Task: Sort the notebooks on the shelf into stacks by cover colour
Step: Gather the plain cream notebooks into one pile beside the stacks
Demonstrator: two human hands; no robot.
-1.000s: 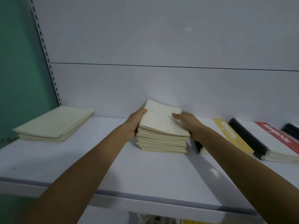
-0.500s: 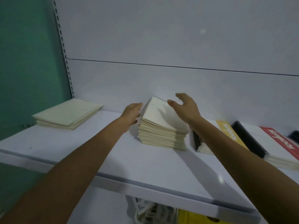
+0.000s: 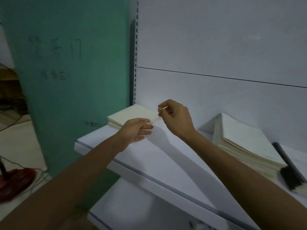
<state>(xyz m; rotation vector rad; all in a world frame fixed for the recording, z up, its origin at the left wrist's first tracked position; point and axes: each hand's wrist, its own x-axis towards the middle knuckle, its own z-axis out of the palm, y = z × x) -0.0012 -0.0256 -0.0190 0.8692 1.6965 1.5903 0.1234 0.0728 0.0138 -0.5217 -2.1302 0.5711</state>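
A low stack of cream notebooks (image 3: 132, 114) lies at the left end of the white shelf (image 3: 159, 156), against the back panel. My left hand (image 3: 137, 131) hovers at its front edge with straight fingers, holding nothing. The curled fingertips of my right hand (image 3: 176, 117) meet at the low stack's right corner; whether they pinch a cover is unclear. A taller stack of cream notebooks (image 3: 240, 143) stands to the right, apart from both hands. Beside it, at the frame's right edge, lies a black-spined notebook stack (image 3: 289, 176).
A green pillar (image 3: 66, 80) with faint writing stands left of the shelf, next to the slotted upright (image 3: 136, 52). A lower shelf (image 3: 132, 205) juts out below. A red object with cables (image 3: 13, 181) lies on the floor at the left.
Both hands left the tall cream stack and moved left to the low cream stack. My view swung left, so the yellow and red notebooks are out of frame.
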